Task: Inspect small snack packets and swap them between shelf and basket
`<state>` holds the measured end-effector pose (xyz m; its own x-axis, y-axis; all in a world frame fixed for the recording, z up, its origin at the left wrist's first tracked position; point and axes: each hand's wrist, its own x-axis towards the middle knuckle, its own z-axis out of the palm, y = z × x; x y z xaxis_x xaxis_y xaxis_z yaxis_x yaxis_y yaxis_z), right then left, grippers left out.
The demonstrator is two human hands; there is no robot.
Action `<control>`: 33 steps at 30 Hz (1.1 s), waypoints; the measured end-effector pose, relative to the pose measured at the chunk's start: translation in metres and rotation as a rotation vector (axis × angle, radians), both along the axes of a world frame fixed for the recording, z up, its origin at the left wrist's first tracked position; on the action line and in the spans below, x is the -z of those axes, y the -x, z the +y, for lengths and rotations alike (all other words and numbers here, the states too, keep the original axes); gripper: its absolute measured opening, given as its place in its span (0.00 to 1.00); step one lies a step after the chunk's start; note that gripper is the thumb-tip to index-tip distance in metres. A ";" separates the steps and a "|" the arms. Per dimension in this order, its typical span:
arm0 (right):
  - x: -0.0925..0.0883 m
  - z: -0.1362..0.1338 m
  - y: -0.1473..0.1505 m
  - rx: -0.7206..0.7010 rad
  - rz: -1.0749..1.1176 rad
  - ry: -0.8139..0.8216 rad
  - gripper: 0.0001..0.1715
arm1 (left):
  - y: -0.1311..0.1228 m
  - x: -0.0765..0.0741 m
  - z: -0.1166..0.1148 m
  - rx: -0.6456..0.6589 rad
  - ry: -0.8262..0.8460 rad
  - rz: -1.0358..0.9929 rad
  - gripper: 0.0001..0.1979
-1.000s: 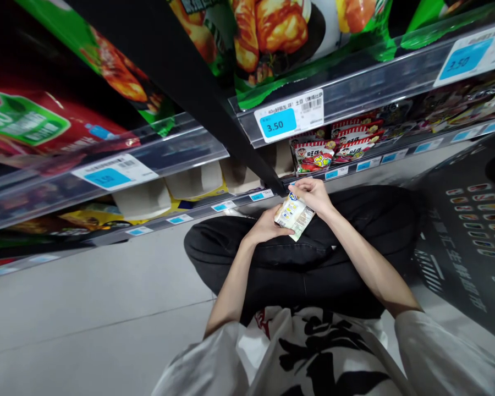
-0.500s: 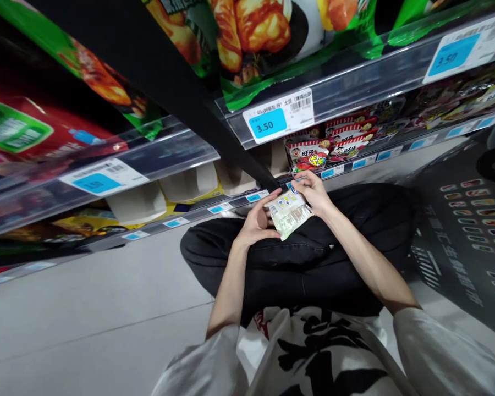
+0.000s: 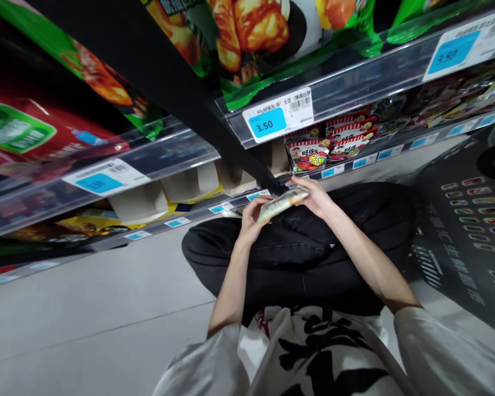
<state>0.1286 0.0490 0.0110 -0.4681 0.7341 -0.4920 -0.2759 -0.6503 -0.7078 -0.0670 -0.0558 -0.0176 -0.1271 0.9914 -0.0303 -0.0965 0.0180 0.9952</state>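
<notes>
Between my two hands is a small pale green and cream snack packet (image 3: 281,205), tilted so that it is seen nearly edge-on above my crossed legs. My left hand (image 3: 251,217) grips its left end, with the fingers partly behind it. The right end is held by my right hand (image 3: 312,197), whose fingers reach along the far side. The packet's printed face is too foreshortened to read. Just beyond my hands is the edge of the lowest shelf (image 3: 256,196).
A black shelf post (image 3: 214,121) slants down to the lowest shelf. Red and white snack bags (image 3: 309,154) stand there. Above, a shelf edge with a 3.50 price label (image 3: 278,116) carries large green bags (image 3: 256,38). A grey shopping basket (image 3: 454,236) is on my right.
The packet has tipped from showing its printed face to nearly edge-on. Both hands have turned with it, keeping hold. The shelves look the same.
</notes>
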 end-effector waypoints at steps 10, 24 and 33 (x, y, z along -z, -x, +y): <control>-0.005 -0.008 0.003 0.048 -0.086 -0.332 0.27 | -0.015 -0.015 -0.002 0.145 0.245 0.046 0.26; -0.001 -0.011 0.006 0.163 -0.087 -0.484 0.20 | -0.014 -0.023 -0.010 0.393 0.398 0.191 0.22; 0.003 -0.013 0.009 0.060 -0.130 -0.371 0.24 | -0.007 -0.020 -0.010 0.602 0.448 0.199 0.19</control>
